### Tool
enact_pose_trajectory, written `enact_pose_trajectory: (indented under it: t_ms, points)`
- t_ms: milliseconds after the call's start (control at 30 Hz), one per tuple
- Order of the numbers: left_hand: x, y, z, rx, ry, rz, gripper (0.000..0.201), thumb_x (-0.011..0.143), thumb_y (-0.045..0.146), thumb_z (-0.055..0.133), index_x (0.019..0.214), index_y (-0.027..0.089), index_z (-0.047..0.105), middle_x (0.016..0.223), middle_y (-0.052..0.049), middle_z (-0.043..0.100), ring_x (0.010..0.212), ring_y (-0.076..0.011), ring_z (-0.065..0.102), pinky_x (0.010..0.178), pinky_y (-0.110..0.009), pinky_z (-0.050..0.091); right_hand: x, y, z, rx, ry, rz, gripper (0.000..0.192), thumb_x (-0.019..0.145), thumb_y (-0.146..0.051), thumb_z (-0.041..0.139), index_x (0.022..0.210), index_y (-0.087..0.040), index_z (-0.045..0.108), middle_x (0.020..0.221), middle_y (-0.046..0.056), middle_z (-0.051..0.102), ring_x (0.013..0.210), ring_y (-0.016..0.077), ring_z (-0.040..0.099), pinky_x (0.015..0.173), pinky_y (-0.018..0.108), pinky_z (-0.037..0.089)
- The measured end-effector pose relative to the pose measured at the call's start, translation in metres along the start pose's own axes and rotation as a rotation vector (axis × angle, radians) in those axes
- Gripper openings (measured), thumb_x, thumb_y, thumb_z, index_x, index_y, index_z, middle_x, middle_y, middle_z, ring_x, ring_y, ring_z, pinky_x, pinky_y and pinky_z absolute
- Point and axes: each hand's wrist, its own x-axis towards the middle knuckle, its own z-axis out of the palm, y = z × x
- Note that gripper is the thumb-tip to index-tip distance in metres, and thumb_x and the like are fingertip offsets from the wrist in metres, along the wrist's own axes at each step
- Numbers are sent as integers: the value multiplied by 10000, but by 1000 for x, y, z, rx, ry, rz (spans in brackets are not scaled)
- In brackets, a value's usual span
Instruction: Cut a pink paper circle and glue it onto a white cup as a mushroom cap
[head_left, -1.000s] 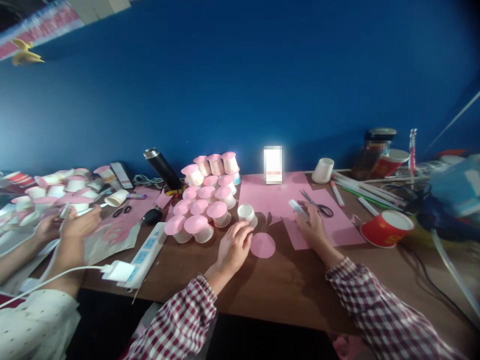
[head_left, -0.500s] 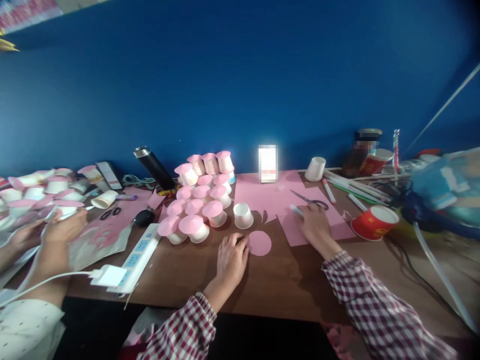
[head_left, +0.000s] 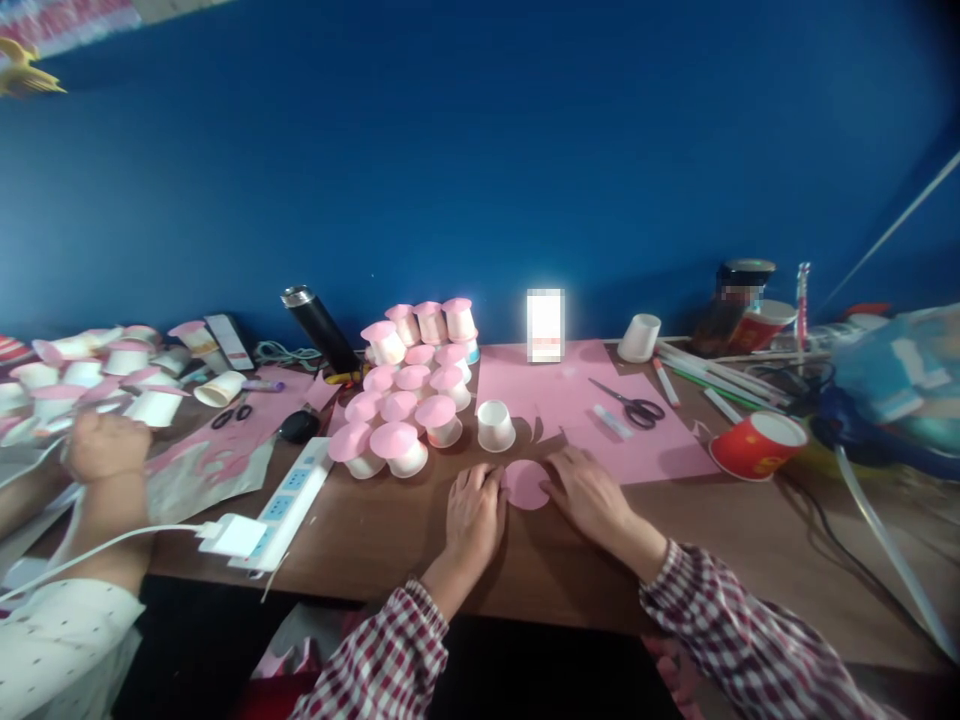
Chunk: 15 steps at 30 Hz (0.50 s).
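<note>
On the brown table in front of me lies a pink paper circle. My left hand has its fingers closed at the circle's left edge. My right hand grips the opposite edge, its fingertips bent down onto the paper. Just behind the circle, a white paper cup stands upside down. A glue stick and dark-handled scissors rest on pink paper sheets beyond my right hand.
Several cups topped with pink discs stand left of centre. A power strip with a white charger lies nearer. At far left is a co-worker's hand among more cups. A red cup and cables are on the right.
My right hand has left the glue stick on the pink sheet and moved left and nearer, to the circle's right edge. My left hand stays at the left edge.
</note>
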Motion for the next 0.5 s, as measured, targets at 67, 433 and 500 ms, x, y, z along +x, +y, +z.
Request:
enact_pose_trajectory:
  t_ms: [67,433,500]
  points:
    - [0,1,0,-1,-5,-11,282,864,209,470,1127,214,571,1063,-58,584,967,-213,511,867,-368,420,-1,-9,1,-29,-82,34,146,839,-207,540,973,-182,591,954,110,591,892,263,547,744,344,431]
    - [-1,3,-3,-95,2,-24,267,853,216,482,1093,228,597,1074,-57,577,997,-213,499,904,-372,394,8,-8,-1,35,-184,84,126,858,-195,516,981,-180,538,971,84,581,857,205,575,722,277,415]
    - [-2,3,-3,-98,-2,-21,270,853,213,479,1092,238,601,1081,-55,572,1005,-214,496,906,-374,392,11,-10,-2,46,-191,85,166,852,-203,531,1017,-181,530,1006,96,578,879,213,578,723,280,416]
